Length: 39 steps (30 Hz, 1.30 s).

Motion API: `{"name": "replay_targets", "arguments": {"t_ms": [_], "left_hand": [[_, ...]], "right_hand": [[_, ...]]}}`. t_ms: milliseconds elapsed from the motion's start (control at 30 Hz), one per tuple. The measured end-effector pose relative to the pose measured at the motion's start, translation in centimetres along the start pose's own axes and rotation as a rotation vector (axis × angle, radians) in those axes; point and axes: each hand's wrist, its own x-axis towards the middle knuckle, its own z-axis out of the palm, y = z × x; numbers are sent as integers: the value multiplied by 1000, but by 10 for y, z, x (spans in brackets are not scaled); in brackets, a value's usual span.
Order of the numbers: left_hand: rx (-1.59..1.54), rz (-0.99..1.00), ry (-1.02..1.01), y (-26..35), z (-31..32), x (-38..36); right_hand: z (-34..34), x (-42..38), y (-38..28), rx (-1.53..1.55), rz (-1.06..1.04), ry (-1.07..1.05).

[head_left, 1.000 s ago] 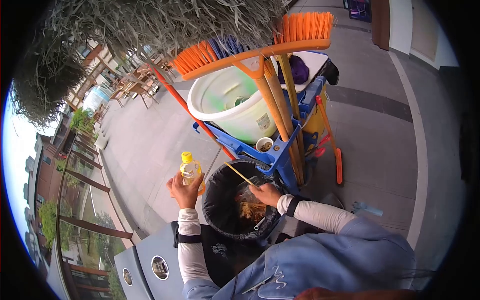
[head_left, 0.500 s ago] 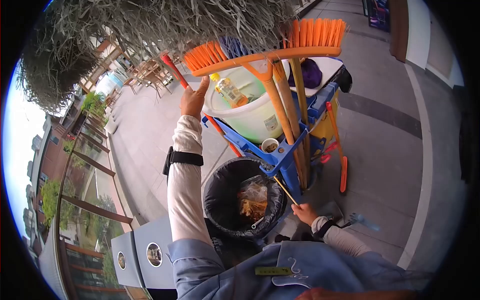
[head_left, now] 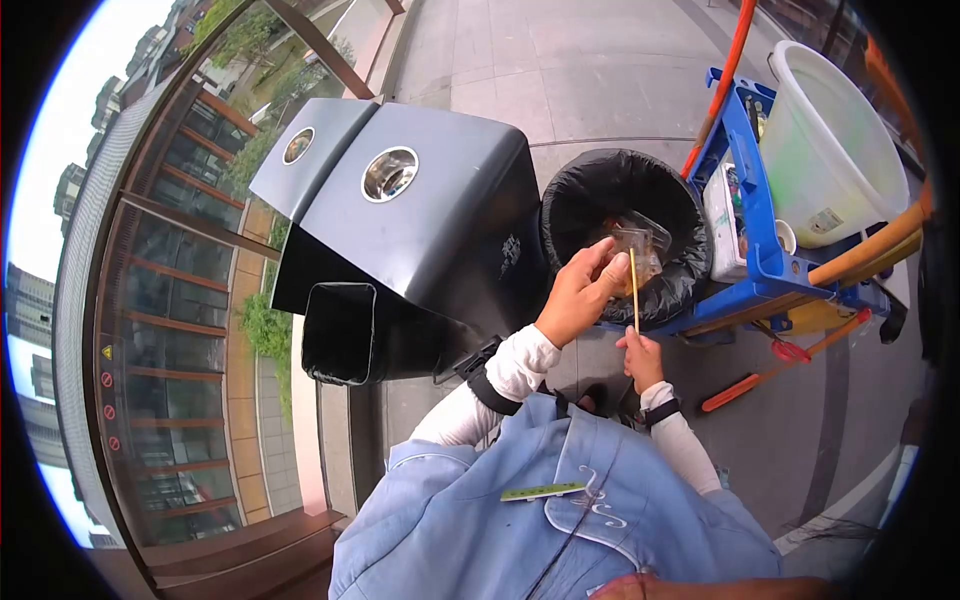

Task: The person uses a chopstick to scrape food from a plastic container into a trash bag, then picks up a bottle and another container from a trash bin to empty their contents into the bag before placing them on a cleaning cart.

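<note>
My right hand (head_left: 642,360) is closed around the lower end of a thin yellowish stick (head_left: 635,290), which points away over the black-lined trash bin (head_left: 570,190). My left hand (head_left: 580,295) is at the near side of the bin's mouth, just left of the stick's upper end. Its thumb and fingers are stretched forward and partly apart, and no held thing shows in them. Inside the bin lie a clear plastic container (head_left: 650,235) and brownish refuse, partly hidden by my left hand.
A grey double litter bin (head_left: 440,170) stands to the left, with a black open-topped bin (head_left: 340,335) before it. On the right, a blue cleaning cart (head_left: 765,250) carries a white bucket (head_left: 830,150). An orange-headed tool (head_left: 730,393) lies low beside the cart.
My left hand has left the red handle by the broom and come down to the trash bin. My right hand still holds the stick. The view has swung left and down.
</note>
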Motion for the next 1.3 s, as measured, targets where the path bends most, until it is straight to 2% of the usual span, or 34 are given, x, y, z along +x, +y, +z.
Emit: {"name": "replay_targets", "arguments": {"t_ms": [67, 200, 267, 467, 533, 600, 667, 900, 1133, 1300], "left_hand": [[49, -7, 112, -22, -38, -32], [-52, -280, 368, -73, -116, -98], [-239, -495, 494, -94, -158, -134], [-179, -705, 893, -200, -294, -264], [-276, -828, 987, -211, -337, -299], [-310, -855, 1116, -225, -372, -330], [-330, -860, 1140, -237, -405, -356], [-369, -977, 1253, -266, -472, -388], [-445, -1049, 1275, -304, -512, -375], [-454, -1112, 1254, -326, -546, -361]], "right_hand": [[21, -1, -12, 5, -14, -32], [66, -6, -27, 58, -74, -78], [90, -12, -31, 112, -107, -119], [203, -51, -45, 109, -272, -107], [251, -63, -56, 108, -330, -126], [286, -76, -64, 87, -361, -142], [329, -78, -74, 108, -458, -239], [456, -69, -95, -68, -484, -271], [512, -16, -117, -232, -617, -148], [544, 3, -122, -283, -556, -76]]}}
